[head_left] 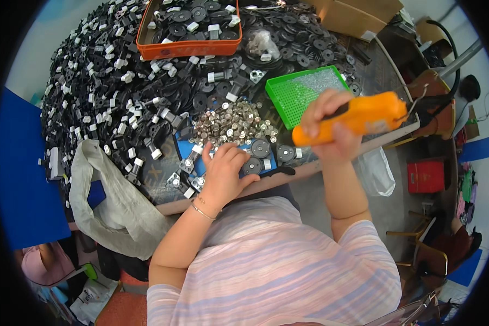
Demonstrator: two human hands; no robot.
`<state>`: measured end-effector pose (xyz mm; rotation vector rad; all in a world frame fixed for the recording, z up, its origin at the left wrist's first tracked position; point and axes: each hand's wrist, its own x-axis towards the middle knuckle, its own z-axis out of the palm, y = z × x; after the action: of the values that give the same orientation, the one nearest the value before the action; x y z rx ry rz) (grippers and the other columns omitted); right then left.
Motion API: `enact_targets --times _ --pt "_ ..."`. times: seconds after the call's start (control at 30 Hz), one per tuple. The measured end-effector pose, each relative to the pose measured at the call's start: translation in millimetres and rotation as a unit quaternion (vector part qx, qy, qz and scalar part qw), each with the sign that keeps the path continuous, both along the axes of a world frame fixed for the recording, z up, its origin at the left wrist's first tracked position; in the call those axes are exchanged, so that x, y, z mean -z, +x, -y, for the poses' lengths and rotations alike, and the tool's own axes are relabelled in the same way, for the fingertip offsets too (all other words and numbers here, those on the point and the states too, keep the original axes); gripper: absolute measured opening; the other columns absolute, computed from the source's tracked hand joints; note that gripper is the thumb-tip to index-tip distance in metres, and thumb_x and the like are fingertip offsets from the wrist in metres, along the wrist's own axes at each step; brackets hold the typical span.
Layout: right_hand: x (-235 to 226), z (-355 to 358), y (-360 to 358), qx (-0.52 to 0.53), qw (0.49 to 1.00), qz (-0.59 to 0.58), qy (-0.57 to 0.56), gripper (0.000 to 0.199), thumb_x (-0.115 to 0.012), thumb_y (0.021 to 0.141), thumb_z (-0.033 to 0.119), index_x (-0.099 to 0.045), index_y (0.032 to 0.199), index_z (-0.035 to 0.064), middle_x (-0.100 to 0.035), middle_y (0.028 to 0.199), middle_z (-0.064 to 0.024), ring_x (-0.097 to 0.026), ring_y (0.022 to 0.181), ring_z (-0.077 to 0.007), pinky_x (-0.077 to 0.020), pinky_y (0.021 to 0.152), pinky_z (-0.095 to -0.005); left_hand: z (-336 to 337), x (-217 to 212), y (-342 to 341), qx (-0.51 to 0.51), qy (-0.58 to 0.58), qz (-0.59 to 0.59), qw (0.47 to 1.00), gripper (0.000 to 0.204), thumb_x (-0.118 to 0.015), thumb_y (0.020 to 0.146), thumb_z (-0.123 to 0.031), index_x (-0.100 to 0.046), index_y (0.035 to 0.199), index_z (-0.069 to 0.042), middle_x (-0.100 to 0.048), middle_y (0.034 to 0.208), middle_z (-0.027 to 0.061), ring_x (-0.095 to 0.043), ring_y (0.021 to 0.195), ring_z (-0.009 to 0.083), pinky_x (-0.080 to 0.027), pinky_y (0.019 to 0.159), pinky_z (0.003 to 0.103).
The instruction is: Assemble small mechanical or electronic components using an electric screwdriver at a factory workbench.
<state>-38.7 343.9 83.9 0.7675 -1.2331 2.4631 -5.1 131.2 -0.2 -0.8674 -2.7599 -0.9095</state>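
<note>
Worktable [331, 165], round-edged, heaped with black and white plastic parts [100, 92]; orange tray [187, 49] of the same at the far side, green mesh tray [299, 95] to the right, pile of small silver caps [231, 125] at centre. Left hand [223, 174] lay near the table edge, fingers curled down onto a black disc part [251, 165], probably pinching it. Right hand [331, 127] was raised above the table, fingers wrapped tight around an orange power screwdriver [358, 117]. Grey cloth bag [114, 201] hung off the left edge.
</note>
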Motion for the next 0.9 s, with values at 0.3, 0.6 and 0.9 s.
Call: enact_targets --times 0.3,0.6,0.9 --pt "17.0 26.7 22.5 -0.056 0.989 0.048 0.132 0.021 -0.066 0.07 0.001 -0.056 0.089 0.0018 -0.056 0.086 -0.0106 -0.054 0.075 -0.0172 -0.0464 0.061 -0.0258 -0.2 -2.0 0.5 -0.004 -0.001 0.001 1.0 0.046 -0.081 0.058 -0.033 -0.064 0.095 -0.01 -0.06 0.097 0.0016 -0.051 0.109 0.0215 -0.019 0.102 0.053" --pt "21.5 37.4 21.3 -0.075 0.982 0.043 0.169 0.022 -0.068 0.072 0.004 -0.054 0.089 0.0037 -0.054 0.083 -0.0076 -0.053 0.071 -0.0156 -0.0446 0.061 -0.0271 -0.3 -1.1 0.2 -0.004 -0.012 -0.001 1.0 0.046 -0.08 0.059 -0.034 -0.064 0.095 -0.011 -0.06 0.097 0.0014 -0.051 0.109 0.0217 -0.019 0.102 0.054" --pt "6.0 30.1 2.4 -0.123 0.965 -0.065 0.222 0.023 -0.071 0.068 0.004 -0.059 0.087 0.0049 -0.06 0.084 -0.0063 -0.057 0.074 -0.0169 -0.0455 0.065 -0.0297 -2.8 -4.7 0.0 -0.006 -0.016 0.011 1.0 0.043 -0.08 0.058 -0.032 -0.064 0.092 -0.011 -0.06 0.096 0.0019 -0.051 0.109 0.0216 -0.019 0.101 0.055"
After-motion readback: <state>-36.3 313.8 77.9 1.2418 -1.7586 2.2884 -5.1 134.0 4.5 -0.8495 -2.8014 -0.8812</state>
